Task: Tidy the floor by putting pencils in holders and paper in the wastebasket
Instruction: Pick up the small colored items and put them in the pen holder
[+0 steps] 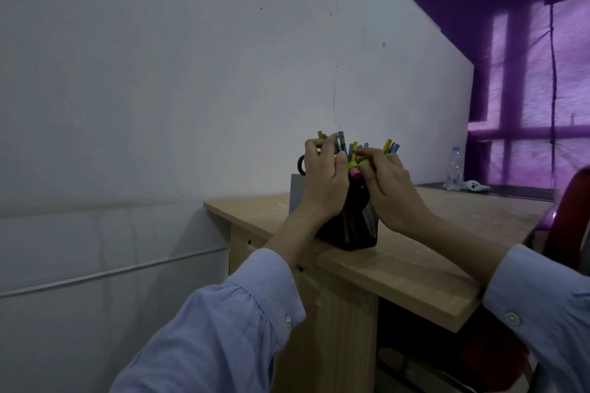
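While the black mesh holder (362, 226) stands near the front edge of the wooden desk (447, 252), your left hand (322, 182) curls its fingers round some of the pencils (390, 146) sticking up from it, and your right hand (388, 190) pinches the eraser ends just beside.

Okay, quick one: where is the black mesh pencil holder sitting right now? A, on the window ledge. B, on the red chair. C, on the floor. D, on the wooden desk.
D: the black mesh holder stands upright on the wooden desk near its front edge, with the left hand and the right hand both at the pencils in its top.
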A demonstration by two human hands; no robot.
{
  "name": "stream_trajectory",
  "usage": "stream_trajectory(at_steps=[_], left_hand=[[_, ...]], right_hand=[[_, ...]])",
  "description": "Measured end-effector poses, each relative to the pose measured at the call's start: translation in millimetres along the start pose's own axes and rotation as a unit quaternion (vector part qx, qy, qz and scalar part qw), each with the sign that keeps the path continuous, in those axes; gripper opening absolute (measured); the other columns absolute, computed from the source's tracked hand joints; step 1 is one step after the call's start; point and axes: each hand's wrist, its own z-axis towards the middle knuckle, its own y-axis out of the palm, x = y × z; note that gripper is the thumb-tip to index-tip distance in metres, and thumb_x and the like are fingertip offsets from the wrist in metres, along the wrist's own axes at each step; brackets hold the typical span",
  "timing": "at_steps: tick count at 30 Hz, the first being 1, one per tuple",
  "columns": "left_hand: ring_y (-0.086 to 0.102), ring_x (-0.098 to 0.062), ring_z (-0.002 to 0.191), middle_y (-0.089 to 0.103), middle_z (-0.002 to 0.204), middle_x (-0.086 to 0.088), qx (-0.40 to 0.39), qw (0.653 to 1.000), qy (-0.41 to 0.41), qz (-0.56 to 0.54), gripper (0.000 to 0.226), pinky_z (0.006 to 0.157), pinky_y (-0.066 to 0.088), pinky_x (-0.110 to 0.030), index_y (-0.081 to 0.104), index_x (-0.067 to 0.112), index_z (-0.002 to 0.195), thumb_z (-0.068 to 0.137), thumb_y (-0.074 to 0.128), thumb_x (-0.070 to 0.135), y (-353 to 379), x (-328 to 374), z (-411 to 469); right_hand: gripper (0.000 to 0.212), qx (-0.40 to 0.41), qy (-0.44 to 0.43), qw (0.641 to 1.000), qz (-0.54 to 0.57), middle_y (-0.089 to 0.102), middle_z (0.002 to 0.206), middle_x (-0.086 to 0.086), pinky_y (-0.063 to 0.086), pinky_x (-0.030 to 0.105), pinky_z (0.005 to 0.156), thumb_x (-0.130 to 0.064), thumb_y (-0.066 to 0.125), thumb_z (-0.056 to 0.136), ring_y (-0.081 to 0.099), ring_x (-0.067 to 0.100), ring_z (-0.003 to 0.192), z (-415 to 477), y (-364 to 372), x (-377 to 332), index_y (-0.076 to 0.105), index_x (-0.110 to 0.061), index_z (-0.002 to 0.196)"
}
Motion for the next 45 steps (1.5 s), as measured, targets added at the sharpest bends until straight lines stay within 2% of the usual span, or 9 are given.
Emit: stream_trajectory(at_steps=[5, 9, 14, 17, 24, 29, 37, 41, 45], left_hand=[[0.044, -0.021, 0.106, 0.039, 0.118, -0.012, 0.006, 1.0, -0.019, -0.015, 0.031, 0.092, 0.037, -0.028, 0.039, 0.004, 0.126, 0.095, 0.038, 0.007, -4, 3, 9], [0.038, -0.022, 0.109, 0.042, 0.119, -0.009, 0.011, 0.999, -0.053, -0.002, 0.019, 0.094, 0.031, -0.03, 0.044, 0.004, 0.111, 0.096, 0.041, 0.015, 0, 4, 10], [0.028, -0.011, 0.108, 0.04, 0.125, -0.003, 0.01, 0.997, -0.067, -0.032, 0.025, 0.096, 0.029, -0.028, 0.045, 0.01, 0.119, 0.095, 0.039, 0.014, -1, -3, 1], [0.037, -0.017, 0.116, 0.03, 0.119, 0.001, 0.023, 0.996, -0.047, -0.065, 0.028, 0.1, 0.036, -0.032, 0.043, 0.009, 0.12, 0.093, 0.041, 0.008, -4, -2, -5], [0.042, -0.017, 0.103, 0.033, 0.106, 0.0, 0.009, 0.994, -0.048, -0.096, 0.005, 0.092, 0.039, -0.03, 0.04, 0.012, 0.1, 0.097, 0.038, 0.009, -4, -4, -8], [0.043, -0.013, 0.102, 0.036, 0.104, 0.001, -0.018, 0.997, -0.039, -0.067, 0.015, 0.08, 0.031, -0.002, 0.049, 0.005, 0.104, 0.099, 0.039, 0.016, -5, -10, -7], [0.045, -0.013, 0.103, 0.042, 0.11, -0.001, -0.014, 0.997, -0.013, -0.07, 0.03, 0.083, 0.036, -0.008, 0.041, 0.012, 0.121, 0.096, 0.051, 0.027, -4, -13, -10], [0.049, -0.006, 0.095, 0.048, 0.105, 0.001, -0.02, 0.996, -0.024, -0.078, 0.024, 0.078, 0.04, -0.004, 0.043, 0.017, 0.107, 0.093, 0.055, 0.034, -6, -11, -12], [0.048, -0.015, 0.089, 0.05, 0.092, -0.002, -0.057, 0.998, 0.035, 0.011, 0.025, 0.078, 0.038, -0.023, 0.056, 0.009, 0.094, 0.096, 0.049, 0.033, -3, -9, -13]], right_hand=[[0.027, -0.008, -0.002, 1.0, 0.0, 0.045, 0.105, -0.003, 0.04, 0.052, 0.093, -0.018, 0.034, 0.102, 0.047, 0.025, 0.106, -1, -1, 0, 0.052, -0.006, 0.119], [0.029, -0.029, 0.006, 1.0, -0.007, 0.055, 0.111, 0.01, 0.04, 0.051, 0.094, -0.017, 0.033, 0.102, 0.046, 0.026, 0.109, 0, -2, 0, 0.053, -0.006, 0.12], [0.031, -0.03, -0.022, 0.999, -0.04, 0.055, 0.127, 0.013, 0.039, 0.045, 0.101, -0.013, 0.036, 0.102, 0.044, 0.025, 0.12, -2, -2, 2, 0.059, -0.004, 0.119], [0.029, -0.017, -0.032, 0.999, -0.04, 0.049, 0.121, 0.013, 0.044, 0.045, 0.095, -0.011, 0.038, 0.101, 0.049, 0.022, 0.109, -2, -2, 1, 0.062, 0.0, 0.111], [0.03, -0.025, -0.066, 0.996, -0.049, 0.046, 0.102, 0.006, 0.033, 0.014, 0.081, -0.011, 0.04, 0.1, 0.047, 0.014, 0.09, -8, -8, 3, 0.064, 0.0, 0.115], [0.024, -0.022, -0.088, 0.994, -0.062, 0.055, 0.104, 0.011, 0.034, 0.017, 0.08, -0.008, 0.042, 0.099, 0.052, 0.018, 0.092, -12, -10, 6, 0.062, -0.004, 0.112], [0.017, 0.026, -0.085, 0.991, -0.095, 0.066, 0.104, 0.007, 0.033, 0.036, 0.079, -0.006, 0.057, 0.091, 0.051, 0.029, 0.106, -15, -12, 9, 0.063, -0.008, 0.106], [0.02, 0.033, -0.062, 0.995, -0.076, 0.065, 0.103, 0.001, 0.028, 0.034, 0.08, -0.01, 0.058, 0.091, 0.049, 0.024, 0.11, -14, -14, 13, 0.061, -0.013, 0.11], [0.021, 0.04, -0.053, 0.997, -0.048, 0.063, 0.096, -0.005, 0.032, 0.037, 0.082, -0.01, 0.058, 0.091, 0.05, 0.022, 0.108, -13, -16, 13, 0.06, -0.013, 0.112]])
